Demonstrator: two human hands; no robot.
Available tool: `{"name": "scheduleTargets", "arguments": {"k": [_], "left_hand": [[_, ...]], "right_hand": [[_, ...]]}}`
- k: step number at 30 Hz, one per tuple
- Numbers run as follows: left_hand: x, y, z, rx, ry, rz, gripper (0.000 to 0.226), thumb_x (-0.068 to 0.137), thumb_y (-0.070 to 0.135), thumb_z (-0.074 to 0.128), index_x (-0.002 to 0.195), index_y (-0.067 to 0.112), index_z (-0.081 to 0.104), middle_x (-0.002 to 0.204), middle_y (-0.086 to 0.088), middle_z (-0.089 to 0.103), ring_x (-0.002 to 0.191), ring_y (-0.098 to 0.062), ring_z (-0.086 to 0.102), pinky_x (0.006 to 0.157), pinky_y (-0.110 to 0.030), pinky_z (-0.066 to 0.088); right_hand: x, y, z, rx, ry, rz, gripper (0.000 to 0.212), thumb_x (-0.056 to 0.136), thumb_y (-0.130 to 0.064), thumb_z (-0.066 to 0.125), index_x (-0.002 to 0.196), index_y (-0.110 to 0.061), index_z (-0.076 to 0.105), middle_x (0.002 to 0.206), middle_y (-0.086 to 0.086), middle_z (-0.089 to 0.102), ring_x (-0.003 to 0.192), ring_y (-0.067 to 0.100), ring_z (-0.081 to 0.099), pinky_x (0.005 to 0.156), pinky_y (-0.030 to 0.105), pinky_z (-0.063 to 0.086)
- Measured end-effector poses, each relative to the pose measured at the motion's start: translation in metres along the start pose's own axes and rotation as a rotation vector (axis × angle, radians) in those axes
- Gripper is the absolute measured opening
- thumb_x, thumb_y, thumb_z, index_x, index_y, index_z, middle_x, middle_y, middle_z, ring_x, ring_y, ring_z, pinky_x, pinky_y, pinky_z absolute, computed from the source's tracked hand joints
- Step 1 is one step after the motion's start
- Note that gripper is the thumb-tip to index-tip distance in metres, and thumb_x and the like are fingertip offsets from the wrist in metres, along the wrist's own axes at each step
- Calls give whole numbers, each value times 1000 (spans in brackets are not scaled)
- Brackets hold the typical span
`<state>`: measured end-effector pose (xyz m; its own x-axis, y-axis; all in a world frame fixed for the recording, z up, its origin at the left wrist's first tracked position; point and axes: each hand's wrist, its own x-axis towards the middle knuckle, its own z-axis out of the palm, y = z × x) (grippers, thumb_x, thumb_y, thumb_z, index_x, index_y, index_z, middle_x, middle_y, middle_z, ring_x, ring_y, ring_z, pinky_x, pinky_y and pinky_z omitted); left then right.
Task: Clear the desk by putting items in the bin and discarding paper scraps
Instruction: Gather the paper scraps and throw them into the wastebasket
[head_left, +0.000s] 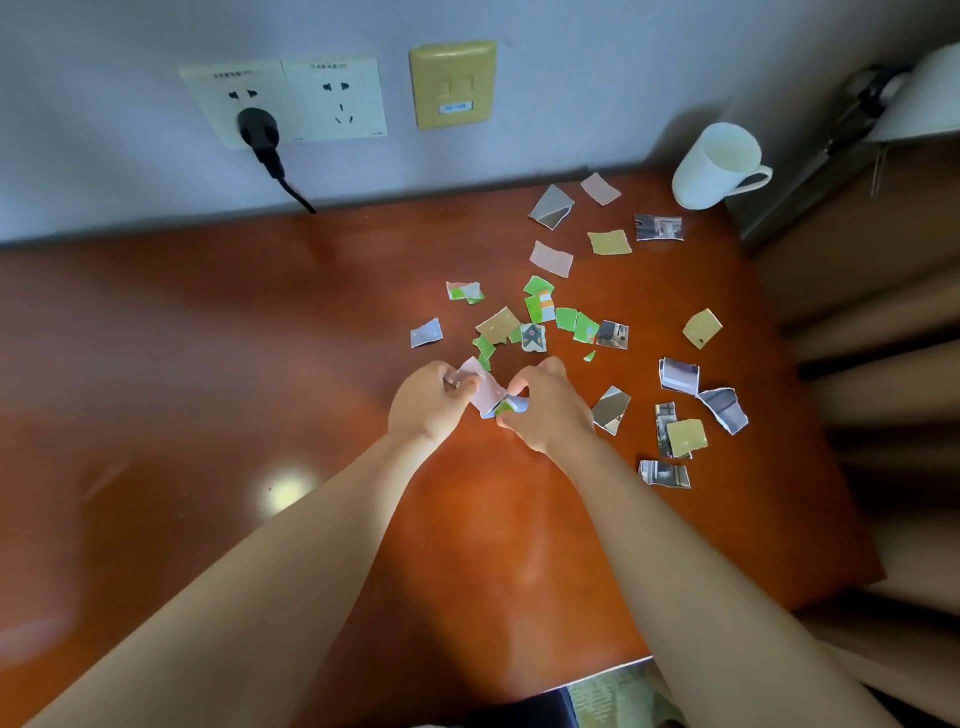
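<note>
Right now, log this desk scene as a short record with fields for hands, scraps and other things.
desk: reddish-brown, glossy
left hand: pinches a pink scrap
right hand: grips a few small scraps, touching the pink one
loose scraps: many, scattered over the desk's right half
white mug: stands at the far right corner
black plug: in the left wall socket
bin: not in view

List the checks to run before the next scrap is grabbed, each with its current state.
1. The left hand grips the pink scrap: ok.
2. The right hand pinches the gathered scraps: ok.
3. The desk free of loose scraps: not ok, many lie beyond and right of the hands.
4. A bin within reach: cannot tell, none in view.
5. The white mug stands apart from both hands: ok.
</note>
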<state>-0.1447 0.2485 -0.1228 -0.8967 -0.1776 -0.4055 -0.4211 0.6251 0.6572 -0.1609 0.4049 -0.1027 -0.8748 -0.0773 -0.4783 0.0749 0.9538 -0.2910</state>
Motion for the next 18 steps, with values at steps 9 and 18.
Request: {"name": "scheduleTargets", "arguments": {"k": [9,18], "left_hand": [[-21,12,4,-724,20,-491,14,96,24,49,93,11,53,66,-1,49,49,-12,40,41,-21,29],[-44,25,11,-971,96,-586,14,93,9,44,97,9,57,107,-13,64,94,-28,64,64,-33,58]], "right_hand": [[7,4,-11,-35,-56,-130,19,86,-25,70,95,-26,53,97,-1,62,90,26,60,63,30,48],[-2,1,-30,617,-93,-74,16,79,-20,76,89,-17,64,90,-3,64,85,10,58,75,27,50]]}}
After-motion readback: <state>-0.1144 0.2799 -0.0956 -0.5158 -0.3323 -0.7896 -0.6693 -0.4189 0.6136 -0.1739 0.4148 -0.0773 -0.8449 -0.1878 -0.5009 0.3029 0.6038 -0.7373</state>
